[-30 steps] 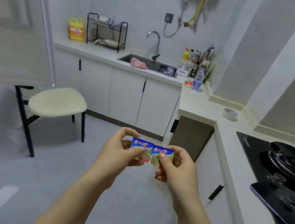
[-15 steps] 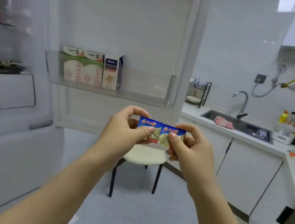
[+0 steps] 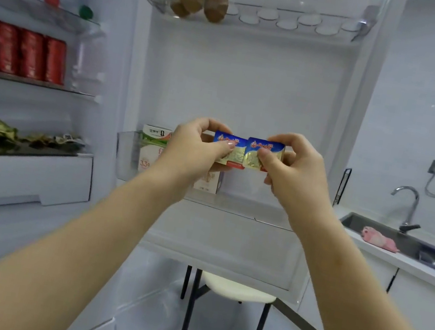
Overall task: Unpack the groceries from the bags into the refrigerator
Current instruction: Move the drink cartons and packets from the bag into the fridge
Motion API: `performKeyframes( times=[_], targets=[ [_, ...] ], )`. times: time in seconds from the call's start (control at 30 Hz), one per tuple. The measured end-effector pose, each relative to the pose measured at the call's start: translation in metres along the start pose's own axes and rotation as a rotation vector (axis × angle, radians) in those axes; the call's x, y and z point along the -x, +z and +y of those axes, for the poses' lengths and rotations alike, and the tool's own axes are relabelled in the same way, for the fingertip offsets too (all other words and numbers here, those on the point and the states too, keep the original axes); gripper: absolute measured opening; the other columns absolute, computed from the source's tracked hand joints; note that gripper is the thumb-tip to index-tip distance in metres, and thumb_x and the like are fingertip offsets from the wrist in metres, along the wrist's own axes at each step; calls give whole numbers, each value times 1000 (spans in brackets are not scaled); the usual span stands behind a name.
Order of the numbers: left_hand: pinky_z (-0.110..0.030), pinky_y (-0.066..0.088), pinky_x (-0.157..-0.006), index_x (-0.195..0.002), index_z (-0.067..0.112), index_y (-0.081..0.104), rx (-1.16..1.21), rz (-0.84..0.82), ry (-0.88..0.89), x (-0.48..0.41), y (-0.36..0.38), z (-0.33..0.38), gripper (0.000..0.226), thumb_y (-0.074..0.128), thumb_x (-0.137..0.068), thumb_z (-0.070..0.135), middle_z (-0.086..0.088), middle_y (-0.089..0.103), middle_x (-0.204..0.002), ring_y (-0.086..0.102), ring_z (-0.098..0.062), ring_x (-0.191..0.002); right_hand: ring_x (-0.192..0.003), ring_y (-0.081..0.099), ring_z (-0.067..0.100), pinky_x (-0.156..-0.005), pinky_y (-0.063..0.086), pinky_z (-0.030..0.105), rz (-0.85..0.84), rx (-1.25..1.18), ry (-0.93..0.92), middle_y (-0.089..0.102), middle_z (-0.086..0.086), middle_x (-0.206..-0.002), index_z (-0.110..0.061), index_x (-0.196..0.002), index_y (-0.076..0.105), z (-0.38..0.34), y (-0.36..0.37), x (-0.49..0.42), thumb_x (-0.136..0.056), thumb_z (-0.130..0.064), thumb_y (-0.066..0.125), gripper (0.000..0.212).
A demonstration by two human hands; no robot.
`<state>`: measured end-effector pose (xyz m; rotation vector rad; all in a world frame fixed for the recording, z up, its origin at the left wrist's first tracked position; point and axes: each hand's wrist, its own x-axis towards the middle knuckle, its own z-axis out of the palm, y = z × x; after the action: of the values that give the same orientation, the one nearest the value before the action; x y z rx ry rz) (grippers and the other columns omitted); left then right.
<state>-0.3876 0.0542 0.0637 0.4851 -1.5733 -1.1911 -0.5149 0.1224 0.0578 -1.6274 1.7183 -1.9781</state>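
Left hand (image 3: 196, 143) and right hand (image 3: 291, 166) pinch the outer edges of two small blue-and-gold foil butter packs (image 3: 247, 152), which are likely light, soft and crushable.

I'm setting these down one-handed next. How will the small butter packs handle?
Probably light: the left hand and right hand hold the butter packs with just a fingertip pinch. Their shiny foil tops look slick, so a loose grip might slip. Flat and squarish, they should sit without rolling.
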Motion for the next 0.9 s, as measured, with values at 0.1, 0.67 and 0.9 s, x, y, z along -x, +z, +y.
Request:
performKeyframes(
  times=[0.1, 0.67, 0.9],
  targets=[
    [-35, 59, -75, -86, 16, 56, -53, 4, 15, -36, 8, 4, 12, 61, -89, 6, -9, 62, -91, 67, -20, -83, -56, 53, 11, -53, 46, 24, 3, 61, -36, 65, 3, -80, -28, -83, 53, 5, -2, -38, -87, -15, 61, 16],
    [-16, 43, -45, -86, 17, 63, -1146, -449, -81, -129, 58, -49, 8, 67, -81, 11, -1, 64, -90, 56, -11, -69, -67, 64, 27, -71, 59, 41, -499, 685, 296, 65, 13, -80, -9, -94, 57, 65, -20, -108, -83, -5, 57, 11],
    [-27, 52, -75, -104, 9, 66, -1283, -645, -139, -137, 66, -59, 22, 69, -83, 16, -6, 65, -98, 60, -19, -82, -58, 63, 21, -60, 58, 29, -706, 683, 522, 62, 11, -72, -6, -97, 57, 75, -20, -120, -86, 3, 59, 14]
  ],
)
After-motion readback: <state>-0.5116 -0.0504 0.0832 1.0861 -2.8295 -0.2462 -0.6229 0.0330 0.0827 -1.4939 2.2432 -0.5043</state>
